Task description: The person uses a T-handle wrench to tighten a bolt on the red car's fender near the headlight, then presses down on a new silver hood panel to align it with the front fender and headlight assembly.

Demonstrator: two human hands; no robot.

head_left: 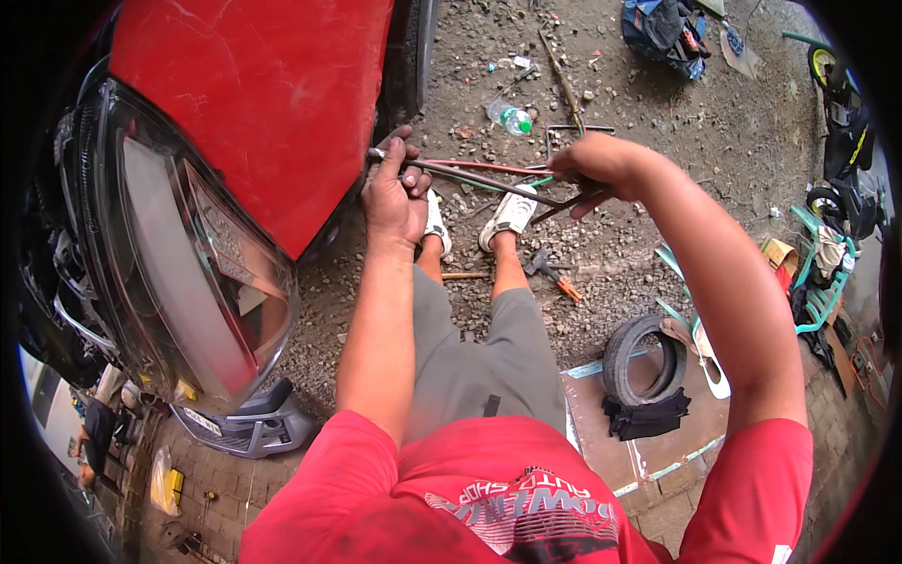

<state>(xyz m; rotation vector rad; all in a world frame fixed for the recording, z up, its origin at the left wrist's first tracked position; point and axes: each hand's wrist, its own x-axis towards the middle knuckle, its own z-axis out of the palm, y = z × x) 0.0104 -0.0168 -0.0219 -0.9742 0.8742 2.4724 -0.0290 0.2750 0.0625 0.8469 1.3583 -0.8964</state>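
The left hand [395,195] is pinching a long, dark metal rod [474,178] at one end; the right hand [598,169] is gripping the other. They are seemingly positioning it, steadiness being needed next; a scratched red panel [249,103] is standing left of them.

From the person's head, the one view looks steeply down (a wide fisheye, dark at the corners), with the red shirt [423,498] nearest the lens, the left hand [393,199] and right hand [603,167] farther out, and the gravel ground [648,211] beyond them.
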